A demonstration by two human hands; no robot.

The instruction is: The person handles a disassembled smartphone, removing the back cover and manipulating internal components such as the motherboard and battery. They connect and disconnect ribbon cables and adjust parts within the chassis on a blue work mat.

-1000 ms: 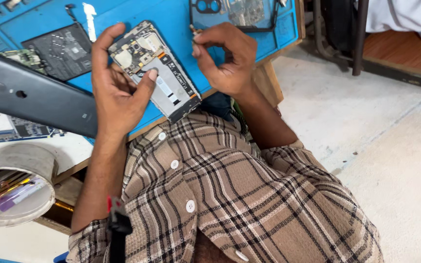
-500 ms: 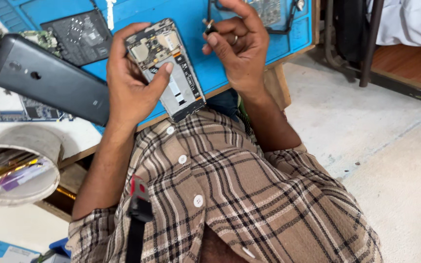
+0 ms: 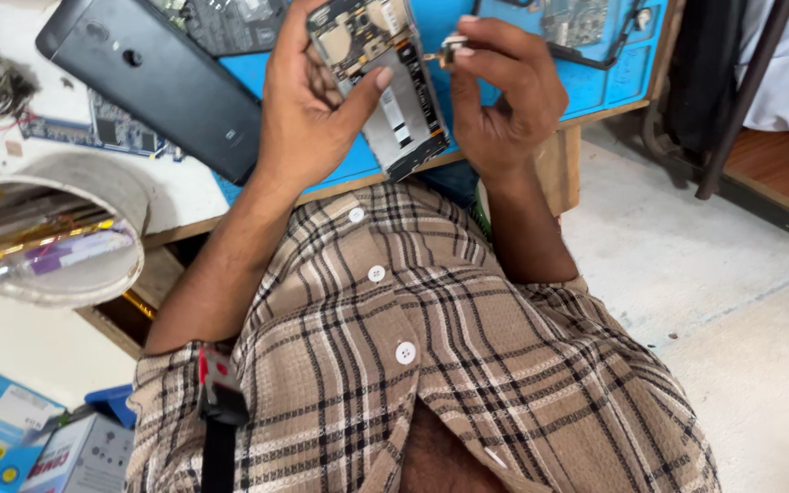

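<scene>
While the head camera looks down over a brown plaid shirt (image 3: 431, 365), the left hand (image 3: 308, 110) is clenched around an opened phone (image 3: 385, 78) — its back is off, showing the circuit board and a pale metal frame. It is held just above the near edge of a blue work mat (image 3: 595, 78) on the table (image 3: 184, 196). Just beside it, the right hand (image 3: 504, 91) pinches a small tool (image 3: 449, 47) between thumb and fingertips, its tip at the phone's upper edge. A dark phone back cover (image 3: 152, 78) lies left of the hands. Farther left sits a round white tub (image 3: 57, 228); cardboard boxes (image 3: 29, 447) show at bottom left.
</scene>
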